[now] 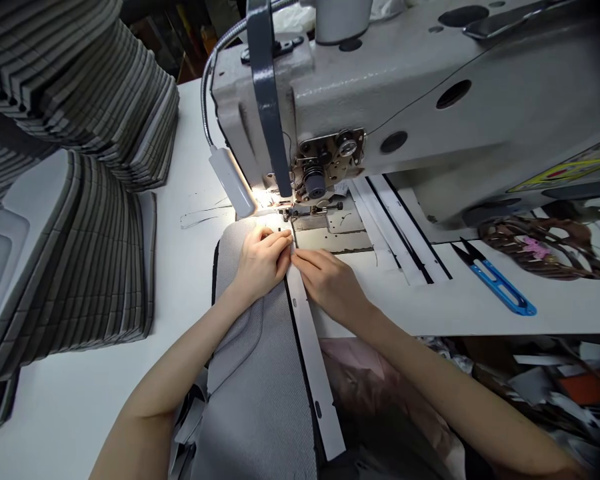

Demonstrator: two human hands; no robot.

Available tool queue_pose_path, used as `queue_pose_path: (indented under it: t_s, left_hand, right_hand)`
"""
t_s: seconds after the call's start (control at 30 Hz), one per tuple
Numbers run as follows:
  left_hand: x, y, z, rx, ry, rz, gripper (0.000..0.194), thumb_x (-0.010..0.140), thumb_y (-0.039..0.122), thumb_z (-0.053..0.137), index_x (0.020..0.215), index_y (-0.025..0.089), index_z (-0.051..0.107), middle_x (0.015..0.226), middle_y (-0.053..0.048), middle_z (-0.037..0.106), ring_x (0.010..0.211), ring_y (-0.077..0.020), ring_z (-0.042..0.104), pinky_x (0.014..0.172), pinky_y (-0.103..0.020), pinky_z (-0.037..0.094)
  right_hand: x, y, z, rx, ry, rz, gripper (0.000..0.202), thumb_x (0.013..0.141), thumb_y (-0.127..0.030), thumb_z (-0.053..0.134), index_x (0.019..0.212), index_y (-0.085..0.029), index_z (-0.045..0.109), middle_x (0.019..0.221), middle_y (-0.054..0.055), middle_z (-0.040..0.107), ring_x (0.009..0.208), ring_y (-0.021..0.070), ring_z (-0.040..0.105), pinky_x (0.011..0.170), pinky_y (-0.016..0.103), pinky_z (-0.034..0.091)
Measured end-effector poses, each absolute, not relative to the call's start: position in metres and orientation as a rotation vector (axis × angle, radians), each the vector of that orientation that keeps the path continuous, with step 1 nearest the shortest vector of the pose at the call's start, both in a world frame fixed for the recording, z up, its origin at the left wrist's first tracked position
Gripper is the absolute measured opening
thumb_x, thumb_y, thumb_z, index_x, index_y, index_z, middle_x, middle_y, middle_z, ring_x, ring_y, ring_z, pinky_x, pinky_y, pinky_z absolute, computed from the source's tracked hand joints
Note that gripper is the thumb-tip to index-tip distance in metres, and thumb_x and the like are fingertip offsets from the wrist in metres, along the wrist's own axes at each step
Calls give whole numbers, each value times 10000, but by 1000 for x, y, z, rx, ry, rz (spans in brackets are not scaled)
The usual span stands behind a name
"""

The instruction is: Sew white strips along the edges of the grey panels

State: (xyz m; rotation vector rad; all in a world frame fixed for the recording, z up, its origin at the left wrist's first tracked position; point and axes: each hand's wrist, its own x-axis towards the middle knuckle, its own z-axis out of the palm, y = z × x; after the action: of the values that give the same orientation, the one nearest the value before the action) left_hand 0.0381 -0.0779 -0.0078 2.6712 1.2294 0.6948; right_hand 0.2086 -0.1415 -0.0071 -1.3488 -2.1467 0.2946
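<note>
A grey fabric panel (265, 407) with a black edge lies on the table under the sewing machine head (380, 87) and hangs over the front. Along its right edge runs a long white strip (313, 357) with small slots. My left hand (264, 261) rests on the panel just before the presser foot (287, 215), its fingers curled together at the panel's edge and the strip. Beside it, my right hand (333, 283) pinches the strip's right side between thumb and fingers. The two hands' fingertips nearly meet; the exact grip beneath them is hidden.
Tall stacks of grey padded panels (105, 253) stand on the left. A lit lamp (231, 181) hangs by the needle area. More white strips (400, 227), blue thread snips (503, 283) and a brown hair clip (510, 247) lie right. Scraps (545, 380) fill the space below the table.
</note>
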Motion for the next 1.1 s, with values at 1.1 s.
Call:
queue_pose_path:
  t_s: [1.1]
  left_hand:
    - [42, -51, -1, 2858, 1139, 519, 230, 986, 207, 437, 915, 175, 653, 1068, -83, 719, 1015, -239, 606, 909, -414, 518]
  right_hand:
    - [193, -155, -11, -1529, -1805, 1048, 660, 807, -53, 409, 1466, -20, 424, 548, -33, 527, 481, 151, 443, 503, 246, 340]
